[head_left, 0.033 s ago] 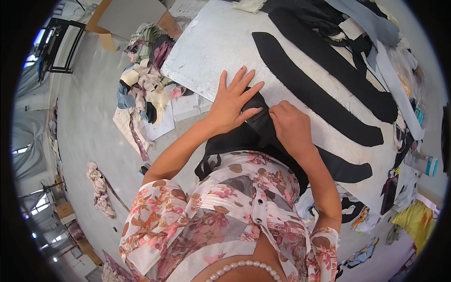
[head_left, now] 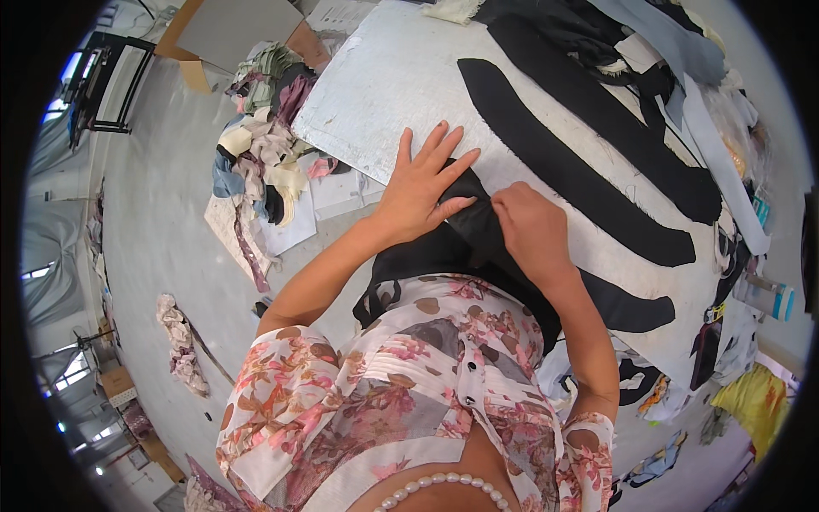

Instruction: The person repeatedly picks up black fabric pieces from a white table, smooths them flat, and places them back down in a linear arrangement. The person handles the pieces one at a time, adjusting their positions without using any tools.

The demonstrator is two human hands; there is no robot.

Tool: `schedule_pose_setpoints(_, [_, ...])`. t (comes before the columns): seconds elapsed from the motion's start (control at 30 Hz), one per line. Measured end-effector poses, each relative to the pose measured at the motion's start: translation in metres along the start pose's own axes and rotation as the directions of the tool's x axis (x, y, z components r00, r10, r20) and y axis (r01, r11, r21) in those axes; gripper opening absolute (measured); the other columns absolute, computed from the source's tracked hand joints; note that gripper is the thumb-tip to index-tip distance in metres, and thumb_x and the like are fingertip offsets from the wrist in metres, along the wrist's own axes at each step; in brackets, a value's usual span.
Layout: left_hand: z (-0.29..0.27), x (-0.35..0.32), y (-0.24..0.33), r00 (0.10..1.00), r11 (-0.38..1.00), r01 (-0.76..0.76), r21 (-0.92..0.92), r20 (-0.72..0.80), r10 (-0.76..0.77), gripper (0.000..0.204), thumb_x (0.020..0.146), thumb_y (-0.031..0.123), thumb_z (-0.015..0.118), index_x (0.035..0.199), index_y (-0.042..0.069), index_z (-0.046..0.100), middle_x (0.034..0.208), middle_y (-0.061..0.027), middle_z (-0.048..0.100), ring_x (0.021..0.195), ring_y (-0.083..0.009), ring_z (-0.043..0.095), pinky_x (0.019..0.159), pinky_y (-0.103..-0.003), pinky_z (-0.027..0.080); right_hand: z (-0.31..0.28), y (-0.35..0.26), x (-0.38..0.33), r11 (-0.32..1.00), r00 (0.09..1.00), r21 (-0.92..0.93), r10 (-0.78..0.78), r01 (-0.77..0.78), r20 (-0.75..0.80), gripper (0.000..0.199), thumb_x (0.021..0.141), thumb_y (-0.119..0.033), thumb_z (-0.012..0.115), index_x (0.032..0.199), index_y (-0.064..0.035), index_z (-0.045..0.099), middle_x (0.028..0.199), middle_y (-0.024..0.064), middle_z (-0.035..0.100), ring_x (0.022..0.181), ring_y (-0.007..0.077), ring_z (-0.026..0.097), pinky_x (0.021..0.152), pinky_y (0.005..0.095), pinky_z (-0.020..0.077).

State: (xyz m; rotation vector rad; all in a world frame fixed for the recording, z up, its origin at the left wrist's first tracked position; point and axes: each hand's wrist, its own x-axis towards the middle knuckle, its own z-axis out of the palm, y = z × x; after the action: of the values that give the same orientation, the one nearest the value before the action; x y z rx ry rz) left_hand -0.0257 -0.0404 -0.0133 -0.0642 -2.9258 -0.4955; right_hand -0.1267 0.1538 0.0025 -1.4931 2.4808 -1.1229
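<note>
A black fabric piece (head_left: 473,224) lies at the near edge of the pale table, between my hands. My left hand (head_left: 420,186) rests flat on its left end with the fingers spread. On the right, my right hand (head_left: 533,229) pinches the fabric's edge between thumb and fingers; the fingertips are partly hidden. Past my right forearm shows the end of a curved black strip (head_left: 636,309); whether it joins the pinched piece I cannot tell. Two more curved black strips, a nearer one (head_left: 567,162) and a farther one (head_left: 597,111), lie flat with frayed edges.
The table (head_left: 367,85) has its left corner beyond my left hand. Piled fabric scraps (head_left: 264,162) lie left of it. Dark and grey cloth (head_left: 546,26) covers the far side. A yellow cloth (head_left: 755,401) hangs low at the right, and an opened carton (head_left: 230,34) stands far left.
My right hand has shifted very slightly to the right with the fabric's edge in its pinch. My left hand stays in place.
</note>
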Motion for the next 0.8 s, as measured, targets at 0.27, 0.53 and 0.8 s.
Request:
schedule_pose_setpoints(0.27, [-0.002,0.001,0.003,0.999,0.999,0.048,-0.026,-0.009,-0.048,0.068,0.090,0.036,0.063,0.149,0.014,0.038,0.158,-0.0151,0.027,0.148,-0.0353,0.021,0.118,-0.058,0.009,-0.049,0.025,0.001,0.855,0.922,0.442,0.363,-0.273,-0.133,0.006,0.090,0.001,0.061,0.095,0.0028,0.065,0.079,0.0063,0.061,0.066,0.0110,0.055,0.061,0.0236,0.0443])
schedule_pose_setpoints(0.53, [-0.015,0.001,0.046,0.884,0.880,-0.050,-0.473,-0.431,-0.182,0.033,0.085,0.007,0.069,0.117,0.003,0.062,0.115,-0.0136,0.065,0.108,-0.0258,0.063,0.093,-0.035,0.048,-0.077,0.026,-0.003,0.955,0.884,0.270,0.228,-0.122,-0.409,0.005,0.090,0.001,0.063,0.094,0.0007,0.066,0.083,0.0073,0.064,0.068,0.0145,0.059,0.061,0.0242,0.0460])
schedule_pose_setpoints(0.8, [0.006,0.045,0.098,0.936,-0.457,0.223,-0.861,0.320,-0.146,0.055,0.100,0.050,0.047,0.136,0.007,0.050,0.129,-0.0142,0.060,0.110,-0.0184,0.061,0.079,-0.033,0.053,-0.079,0.009,-0.010,0.977,0.891,-0.129,-0.208,0.169,-0.405,0.014,0.078,0.003,0.069,0.091,-0.0036,0.070,0.083,0.0090,0.066,0.070,0.0254,0.063,0.060,0.0308,0.0494])
